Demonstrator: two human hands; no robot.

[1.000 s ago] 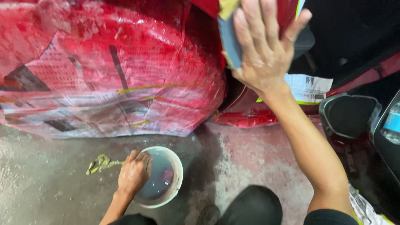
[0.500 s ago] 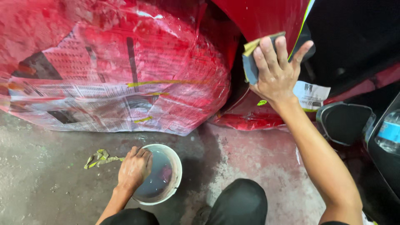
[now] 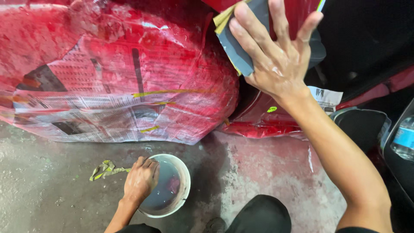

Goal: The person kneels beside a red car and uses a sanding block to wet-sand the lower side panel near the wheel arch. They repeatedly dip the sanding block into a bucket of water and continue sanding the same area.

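Observation:
My right hand (image 3: 276, 56) presses a grey sheet of sandpaper (image 3: 241, 43) flat against a red painted panel (image 3: 302, 17) at the top of the view, fingers spread over the sheet. My left hand (image 3: 140, 181) rests down on the rim of a small white bowl (image 3: 183, 190) holding cloudy grey water, fingertips at or in the water. A reddish lump lies under the water beside the fingers. The bowl stands on the concrete floor in front of my knee (image 3: 258, 213).
A big bulk wrapped in red-sprayed newspaper and plastic (image 3: 116, 82) fills the left. A crumpled strip of yellow tape (image 3: 103, 169) lies left of the bowl. The floor (image 3: 267, 168) is stained red. A black bin (image 3: 362, 127) and a water bottle (image 3: 404, 140) stand at right.
My right hand slid the sandpaper down the red panel, then back up toward the top. My left hand stayed on the bowl.

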